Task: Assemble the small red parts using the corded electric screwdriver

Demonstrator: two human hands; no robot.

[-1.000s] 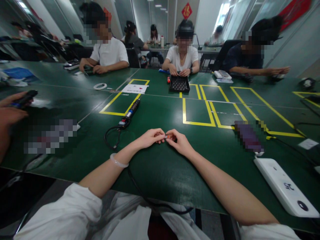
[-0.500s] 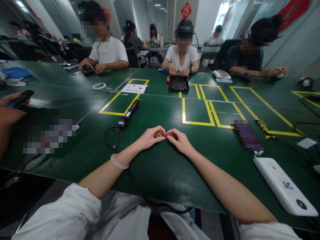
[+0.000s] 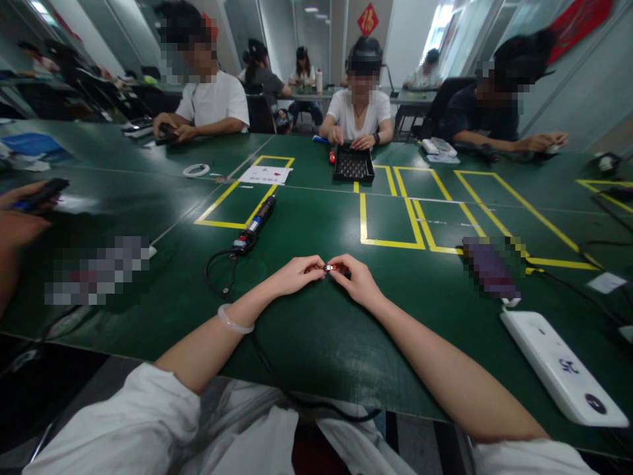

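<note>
My left hand [image 3: 295,274] and my right hand [image 3: 357,280] meet fingertip to fingertip just above the green table [image 3: 316,330]. Between them they pinch a small red and silver part [image 3: 330,268]. Both hands have their fingers curled round it, and most of the part is hidden. A pale bangle [image 3: 233,321] sits on my left wrist. A corded electric screwdriver [image 3: 257,223] lies on the table a little beyond my left hand, its black cable looping back to the table's near edge.
Yellow tape outlines [image 3: 395,218] mark the table. A black parts tray [image 3: 354,165] stands in front of a person opposite. A white power strip [image 3: 561,368] lies at the right. Another person's hand [image 3: 20,211] holds a dark tool at far left. Several people sit around.
My hands stay together on the small part with only slight finger shifts. The person at the far left of the opposite side has drawn their hands in.
</note>
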